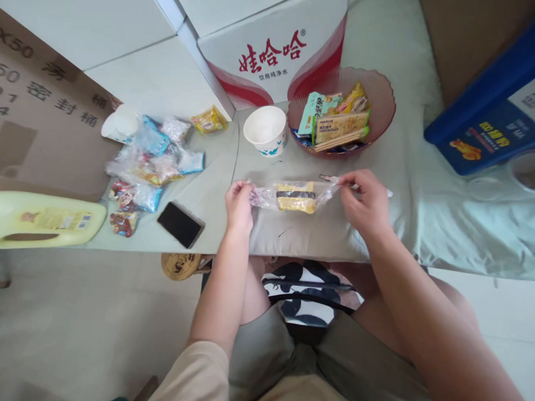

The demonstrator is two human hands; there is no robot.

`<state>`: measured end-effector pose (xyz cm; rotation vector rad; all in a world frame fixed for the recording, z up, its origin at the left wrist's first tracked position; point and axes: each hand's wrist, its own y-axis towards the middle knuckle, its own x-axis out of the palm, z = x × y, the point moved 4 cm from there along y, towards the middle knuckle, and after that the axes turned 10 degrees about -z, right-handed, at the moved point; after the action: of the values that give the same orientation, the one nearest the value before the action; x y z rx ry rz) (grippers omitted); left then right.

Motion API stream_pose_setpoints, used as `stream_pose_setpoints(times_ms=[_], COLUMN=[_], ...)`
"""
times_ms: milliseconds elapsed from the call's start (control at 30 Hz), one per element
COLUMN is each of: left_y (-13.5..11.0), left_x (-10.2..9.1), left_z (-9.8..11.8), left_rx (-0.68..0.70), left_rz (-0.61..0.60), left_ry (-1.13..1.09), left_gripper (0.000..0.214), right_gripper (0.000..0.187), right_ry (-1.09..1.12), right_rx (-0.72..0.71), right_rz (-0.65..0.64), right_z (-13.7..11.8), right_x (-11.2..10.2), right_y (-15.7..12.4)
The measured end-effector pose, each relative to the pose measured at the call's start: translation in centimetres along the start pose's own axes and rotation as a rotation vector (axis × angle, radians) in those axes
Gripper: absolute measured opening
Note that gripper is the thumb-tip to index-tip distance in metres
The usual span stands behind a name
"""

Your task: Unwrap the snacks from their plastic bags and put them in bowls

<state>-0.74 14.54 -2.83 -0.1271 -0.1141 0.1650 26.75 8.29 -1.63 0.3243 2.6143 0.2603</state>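
Left hand (239, 204) and right hand (365, 200) pinch a crinkled, clear plastic wrapper (270, 195). Between them sits a yellow, dark-banded block (296, 204).

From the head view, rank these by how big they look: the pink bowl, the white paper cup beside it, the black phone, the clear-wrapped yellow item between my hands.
1. Pink bowl
2. White paper cup and clear-wrapped yellow item: too close to rank; cup taller, wrapped item longer
3. Black phone
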Motion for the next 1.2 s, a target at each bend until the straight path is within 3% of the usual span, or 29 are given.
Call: stream_pose_setpoints(times_ms=[67, 133, 233, 300, 367, 500, 567, 667, 733, 800, 867, 967, 1033, 1133, 1200], left_y=[0.2, 0.3, 0.4, 0.3, -0.2, -2.9, -5.1, -8.6, -10.9, -12.4, -12.9, -12.0, -10.7, -8.3, -6.6], left_x=[-1.2, -1.8, -1.3, -0.7, -0.5, -0.6, -0.2, 1.8, 3.2, 3.7, 3.3, 2.4, 2.6, 4.2, 5.2], left_z=[-0.1, -0.1, 0.0, 0.0, 0.6, 3.4, 4.5, 4.8, 4.3, 4.1, 4.6, 5.8, 5.9, 5.0, 4.0], left_rx=[0.042, 0.133, 0.281, 0.347, 0.413, 0.577, 0.616, 0.585, 0.516, 0.422, 0.324, 0.237, 0.215, 0.253, 0.273], left_rz=[0.078, 0.091, -0.08, -0.208, -0.249, -0.189, -0.226, -0.502, -0.731, -0.841, -0.815, -0.649, -0.539, -0.459, -0.422], left_ry=[0.097, 0.251, 0.534, 0.681, 0.742, 0.71, 0.718, 0.863, 1.016, 1.161, 1.238, 1.197, 1.157, 1.107, 1.048], left_gripper=[0.018, 0.026, 0.043, 0.033, 0.02, 0.016, 0.012, 0.013, 0.017, 0.015, 0.014, 0.032, 0.036, 0.021, 0.043], right_gripper=[0.016, 0.021, 0.034, 0.048, 0.056, 0.042, 0.036, 0.039, 0.037, 0.03, 0.024, 0.03, 0.032, 0.03, 0.03], right_ry=[-0.029, -0.013, 0.002, -0.035, -0.07, -0.145, -0.2, -0.273, -0.305, -0.339, -0.43, -0.65, -0.73, -0.7, -0.632], right_rx=[0.097, 0.052, -0.178, -0.249, -0.22, -0.109, -0.111, -0.213, -0.356, -0.471, -0.43, -0.14, 0.045, 0.21, 0.241], right_rz=[0.118, 0.125, -0.031, -0.127, -0.163, -0.123, -0.071, -0.054, -0.164, -0.351, -0.533, -0.658, -0.65, -0.592, -0.544], right_z=[0.7, 0.6, -1.0, -1.7, -1.7, -1.7, -2.5, -4.6, -6.2, -7.2, -7.1, -5.8, -5.1, -4.3, -3.9], right_x=[-1.0, -1.3, -0.1, 0.9, 1.7, 1.2, 0.4, 0.2, 1.2, 2.6, 3.7, 3.8, 3.1, 2.6, 2.7], right_y=[0.0, -0.1, -0.2, -0.4, -0.3, -0.4, -1.0, -3.0, -4.6, -5.9, -6.4, -5.6, -5.0, -4.5, -4.2])
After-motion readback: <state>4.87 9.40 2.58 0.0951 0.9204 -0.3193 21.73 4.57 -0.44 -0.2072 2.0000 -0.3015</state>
